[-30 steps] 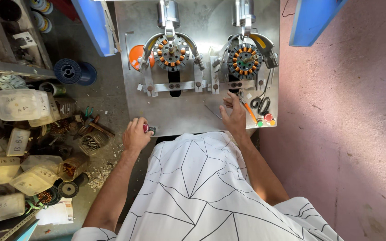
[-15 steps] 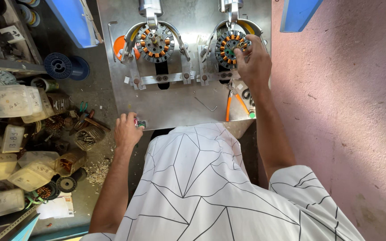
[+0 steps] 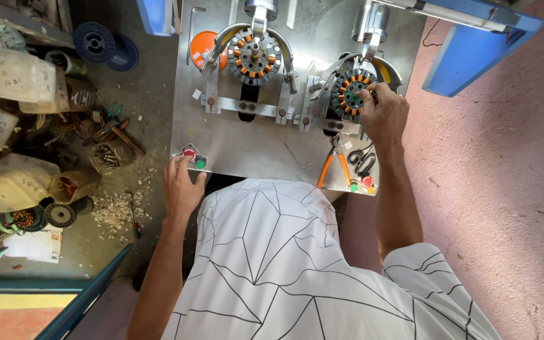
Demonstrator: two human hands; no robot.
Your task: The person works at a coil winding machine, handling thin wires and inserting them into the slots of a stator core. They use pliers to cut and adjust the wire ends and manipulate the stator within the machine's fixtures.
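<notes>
A metal winding machine plate [image 3: 247, 141] carries two round stators with copper coils. My right hand [image 3: 382, 116] rests on the right stator [image 3: 349, 94], fingers curled at its right edge. The left stator [image 3: 254, 56] sits untouched under a metal arm. My left hand [image 3: 181, 186] lies at the plate's front left corner, fingertips next to a red button [image 3: 189, 153] and a green button [image 3: 201, 164]. It holds nothing.
Orange-handled pliers [image 3: 334, 165] and black scissors [image 3: 363, 160] lie at the plate's front right. Plastic boxes [image 3: 11, 72], a blue spool [image 3: 96, 43] and scattered scrap crowd the floor on the left. A pink wall [image 3: 505, 189] runs on the right.
My right hand rose from the plate's front right to the right stator. My left hand stayed by the buttons at the front left corner. The view moved closer.
</notes>
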